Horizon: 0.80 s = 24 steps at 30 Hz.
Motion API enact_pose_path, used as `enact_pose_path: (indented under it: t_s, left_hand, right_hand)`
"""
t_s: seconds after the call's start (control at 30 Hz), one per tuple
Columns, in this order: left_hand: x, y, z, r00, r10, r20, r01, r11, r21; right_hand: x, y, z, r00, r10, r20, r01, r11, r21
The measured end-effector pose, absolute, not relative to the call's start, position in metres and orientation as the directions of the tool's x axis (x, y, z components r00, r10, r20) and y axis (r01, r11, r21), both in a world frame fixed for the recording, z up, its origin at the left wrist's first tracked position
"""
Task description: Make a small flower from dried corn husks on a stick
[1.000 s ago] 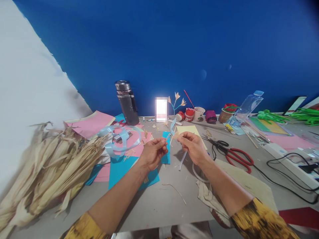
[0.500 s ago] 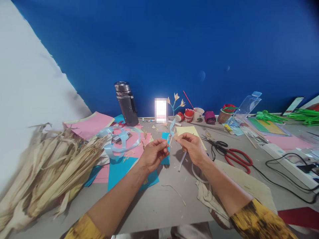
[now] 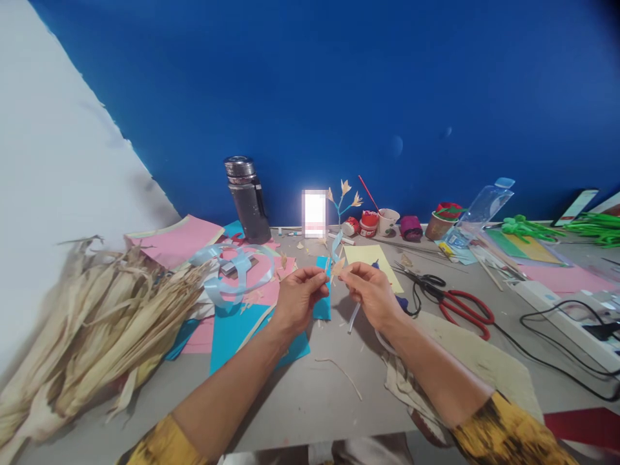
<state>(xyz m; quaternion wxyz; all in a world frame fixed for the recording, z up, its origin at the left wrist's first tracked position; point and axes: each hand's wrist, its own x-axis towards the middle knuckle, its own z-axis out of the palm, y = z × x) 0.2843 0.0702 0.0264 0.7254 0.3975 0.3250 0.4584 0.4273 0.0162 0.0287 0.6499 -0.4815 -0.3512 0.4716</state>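
Note:
Over the middle of the table my left hand [image 3: 301, 294] and my right hand [image 3: 375, 294] work close together, both with fingers pinched. Between the fingertips is a small pale corn husk flower [image 3: 339, 267]. The left fingers grip its lower end and the right fingers hold its petal side. Just beyond them rises a branched blue stem [image 3: 338, 212] tipped with several husk flowers. Its lower part, near a light blue ribbon end [image 3: 336, 244], is partly hidden by my hands. A translucent stick [image 3: 354, 318] shows under my right hand.
Dried corn husks [image 3: 121, 323] heap at the left, beside a coiled blue ribbon [image 3: 227, 297] and coloured paper. A dark flask [image 3: 248, 206] stands behind. Red-handled scissors [image 3: 465, 313], a tilted plastic bottle [image 3: 484, 210] and a power strip [image 3: 557, 313] with cables lie right.
My fingers have turned the husk flower, so its petals now show more plainly between my hands. My right hand has shifted slightly; the view has moved a little.

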Motion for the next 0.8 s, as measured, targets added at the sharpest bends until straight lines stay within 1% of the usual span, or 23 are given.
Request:
enact_pose_path:
  t_s: [0.07,0.1,0.23,0.3,0.4,0.6,0.8]
  left_hand:
    - [0.2841,0.0704,0.0259,0.372,0.921,-0.116,-0.407,0.275,0.871]
    - [0.284,0.0703,0.0257,0.357,0.929,-0.101,-0.392,0.247,0.886]
    - [0.2833,0.0678,0.0273,0.264,0.964,0.045,-0.26,0.026,0.965]
    - [0.2829,0.066,0.0287,0.257,0.962,0.088,-0.212,-0.032,0.977]
    - [0.2828,0.0647,0.0291,0.28,0.956,0.088,-0.201,-0.032,0.979]
    - [0.2837,0.0653,0.0274,0.309,0.95,0.043,-0.255,0.039,0.966]
    - [0.283,0.065,0.0276,0.325,0.944,0.056,-0.202,0.011,0.979]
  right_hand:
    - [0.4279,0.0159,0.0304,0.347,0.937,0.032,-0.246,0.124,-0.961]
    - [0.428,0.0158,0.0312,0.345,0.938,0.015,-0.266,0.113,-0.957]
    - [0.4254,0.0157,0.0314,0.255,0.956,-0.143,-0.438,-0.017,-0.899]
    - [0.4238,0.0159,0.0308,0.214,0.96,-0.18,-0.491,-0.054,-0.869]
    - [0.4231,0.0158,0.0309,0.181,0.966,-0.183,-0.522,-0.063,-0.851]
    - [0.4247,0.0154,0.0325,0.191,0.968,-0.161,-0.499,-0.045,-0.866]
    - [0.4257,0.0157,0.032,0.187,0.972,-0.139,-0.488,-0.03,-0.872]
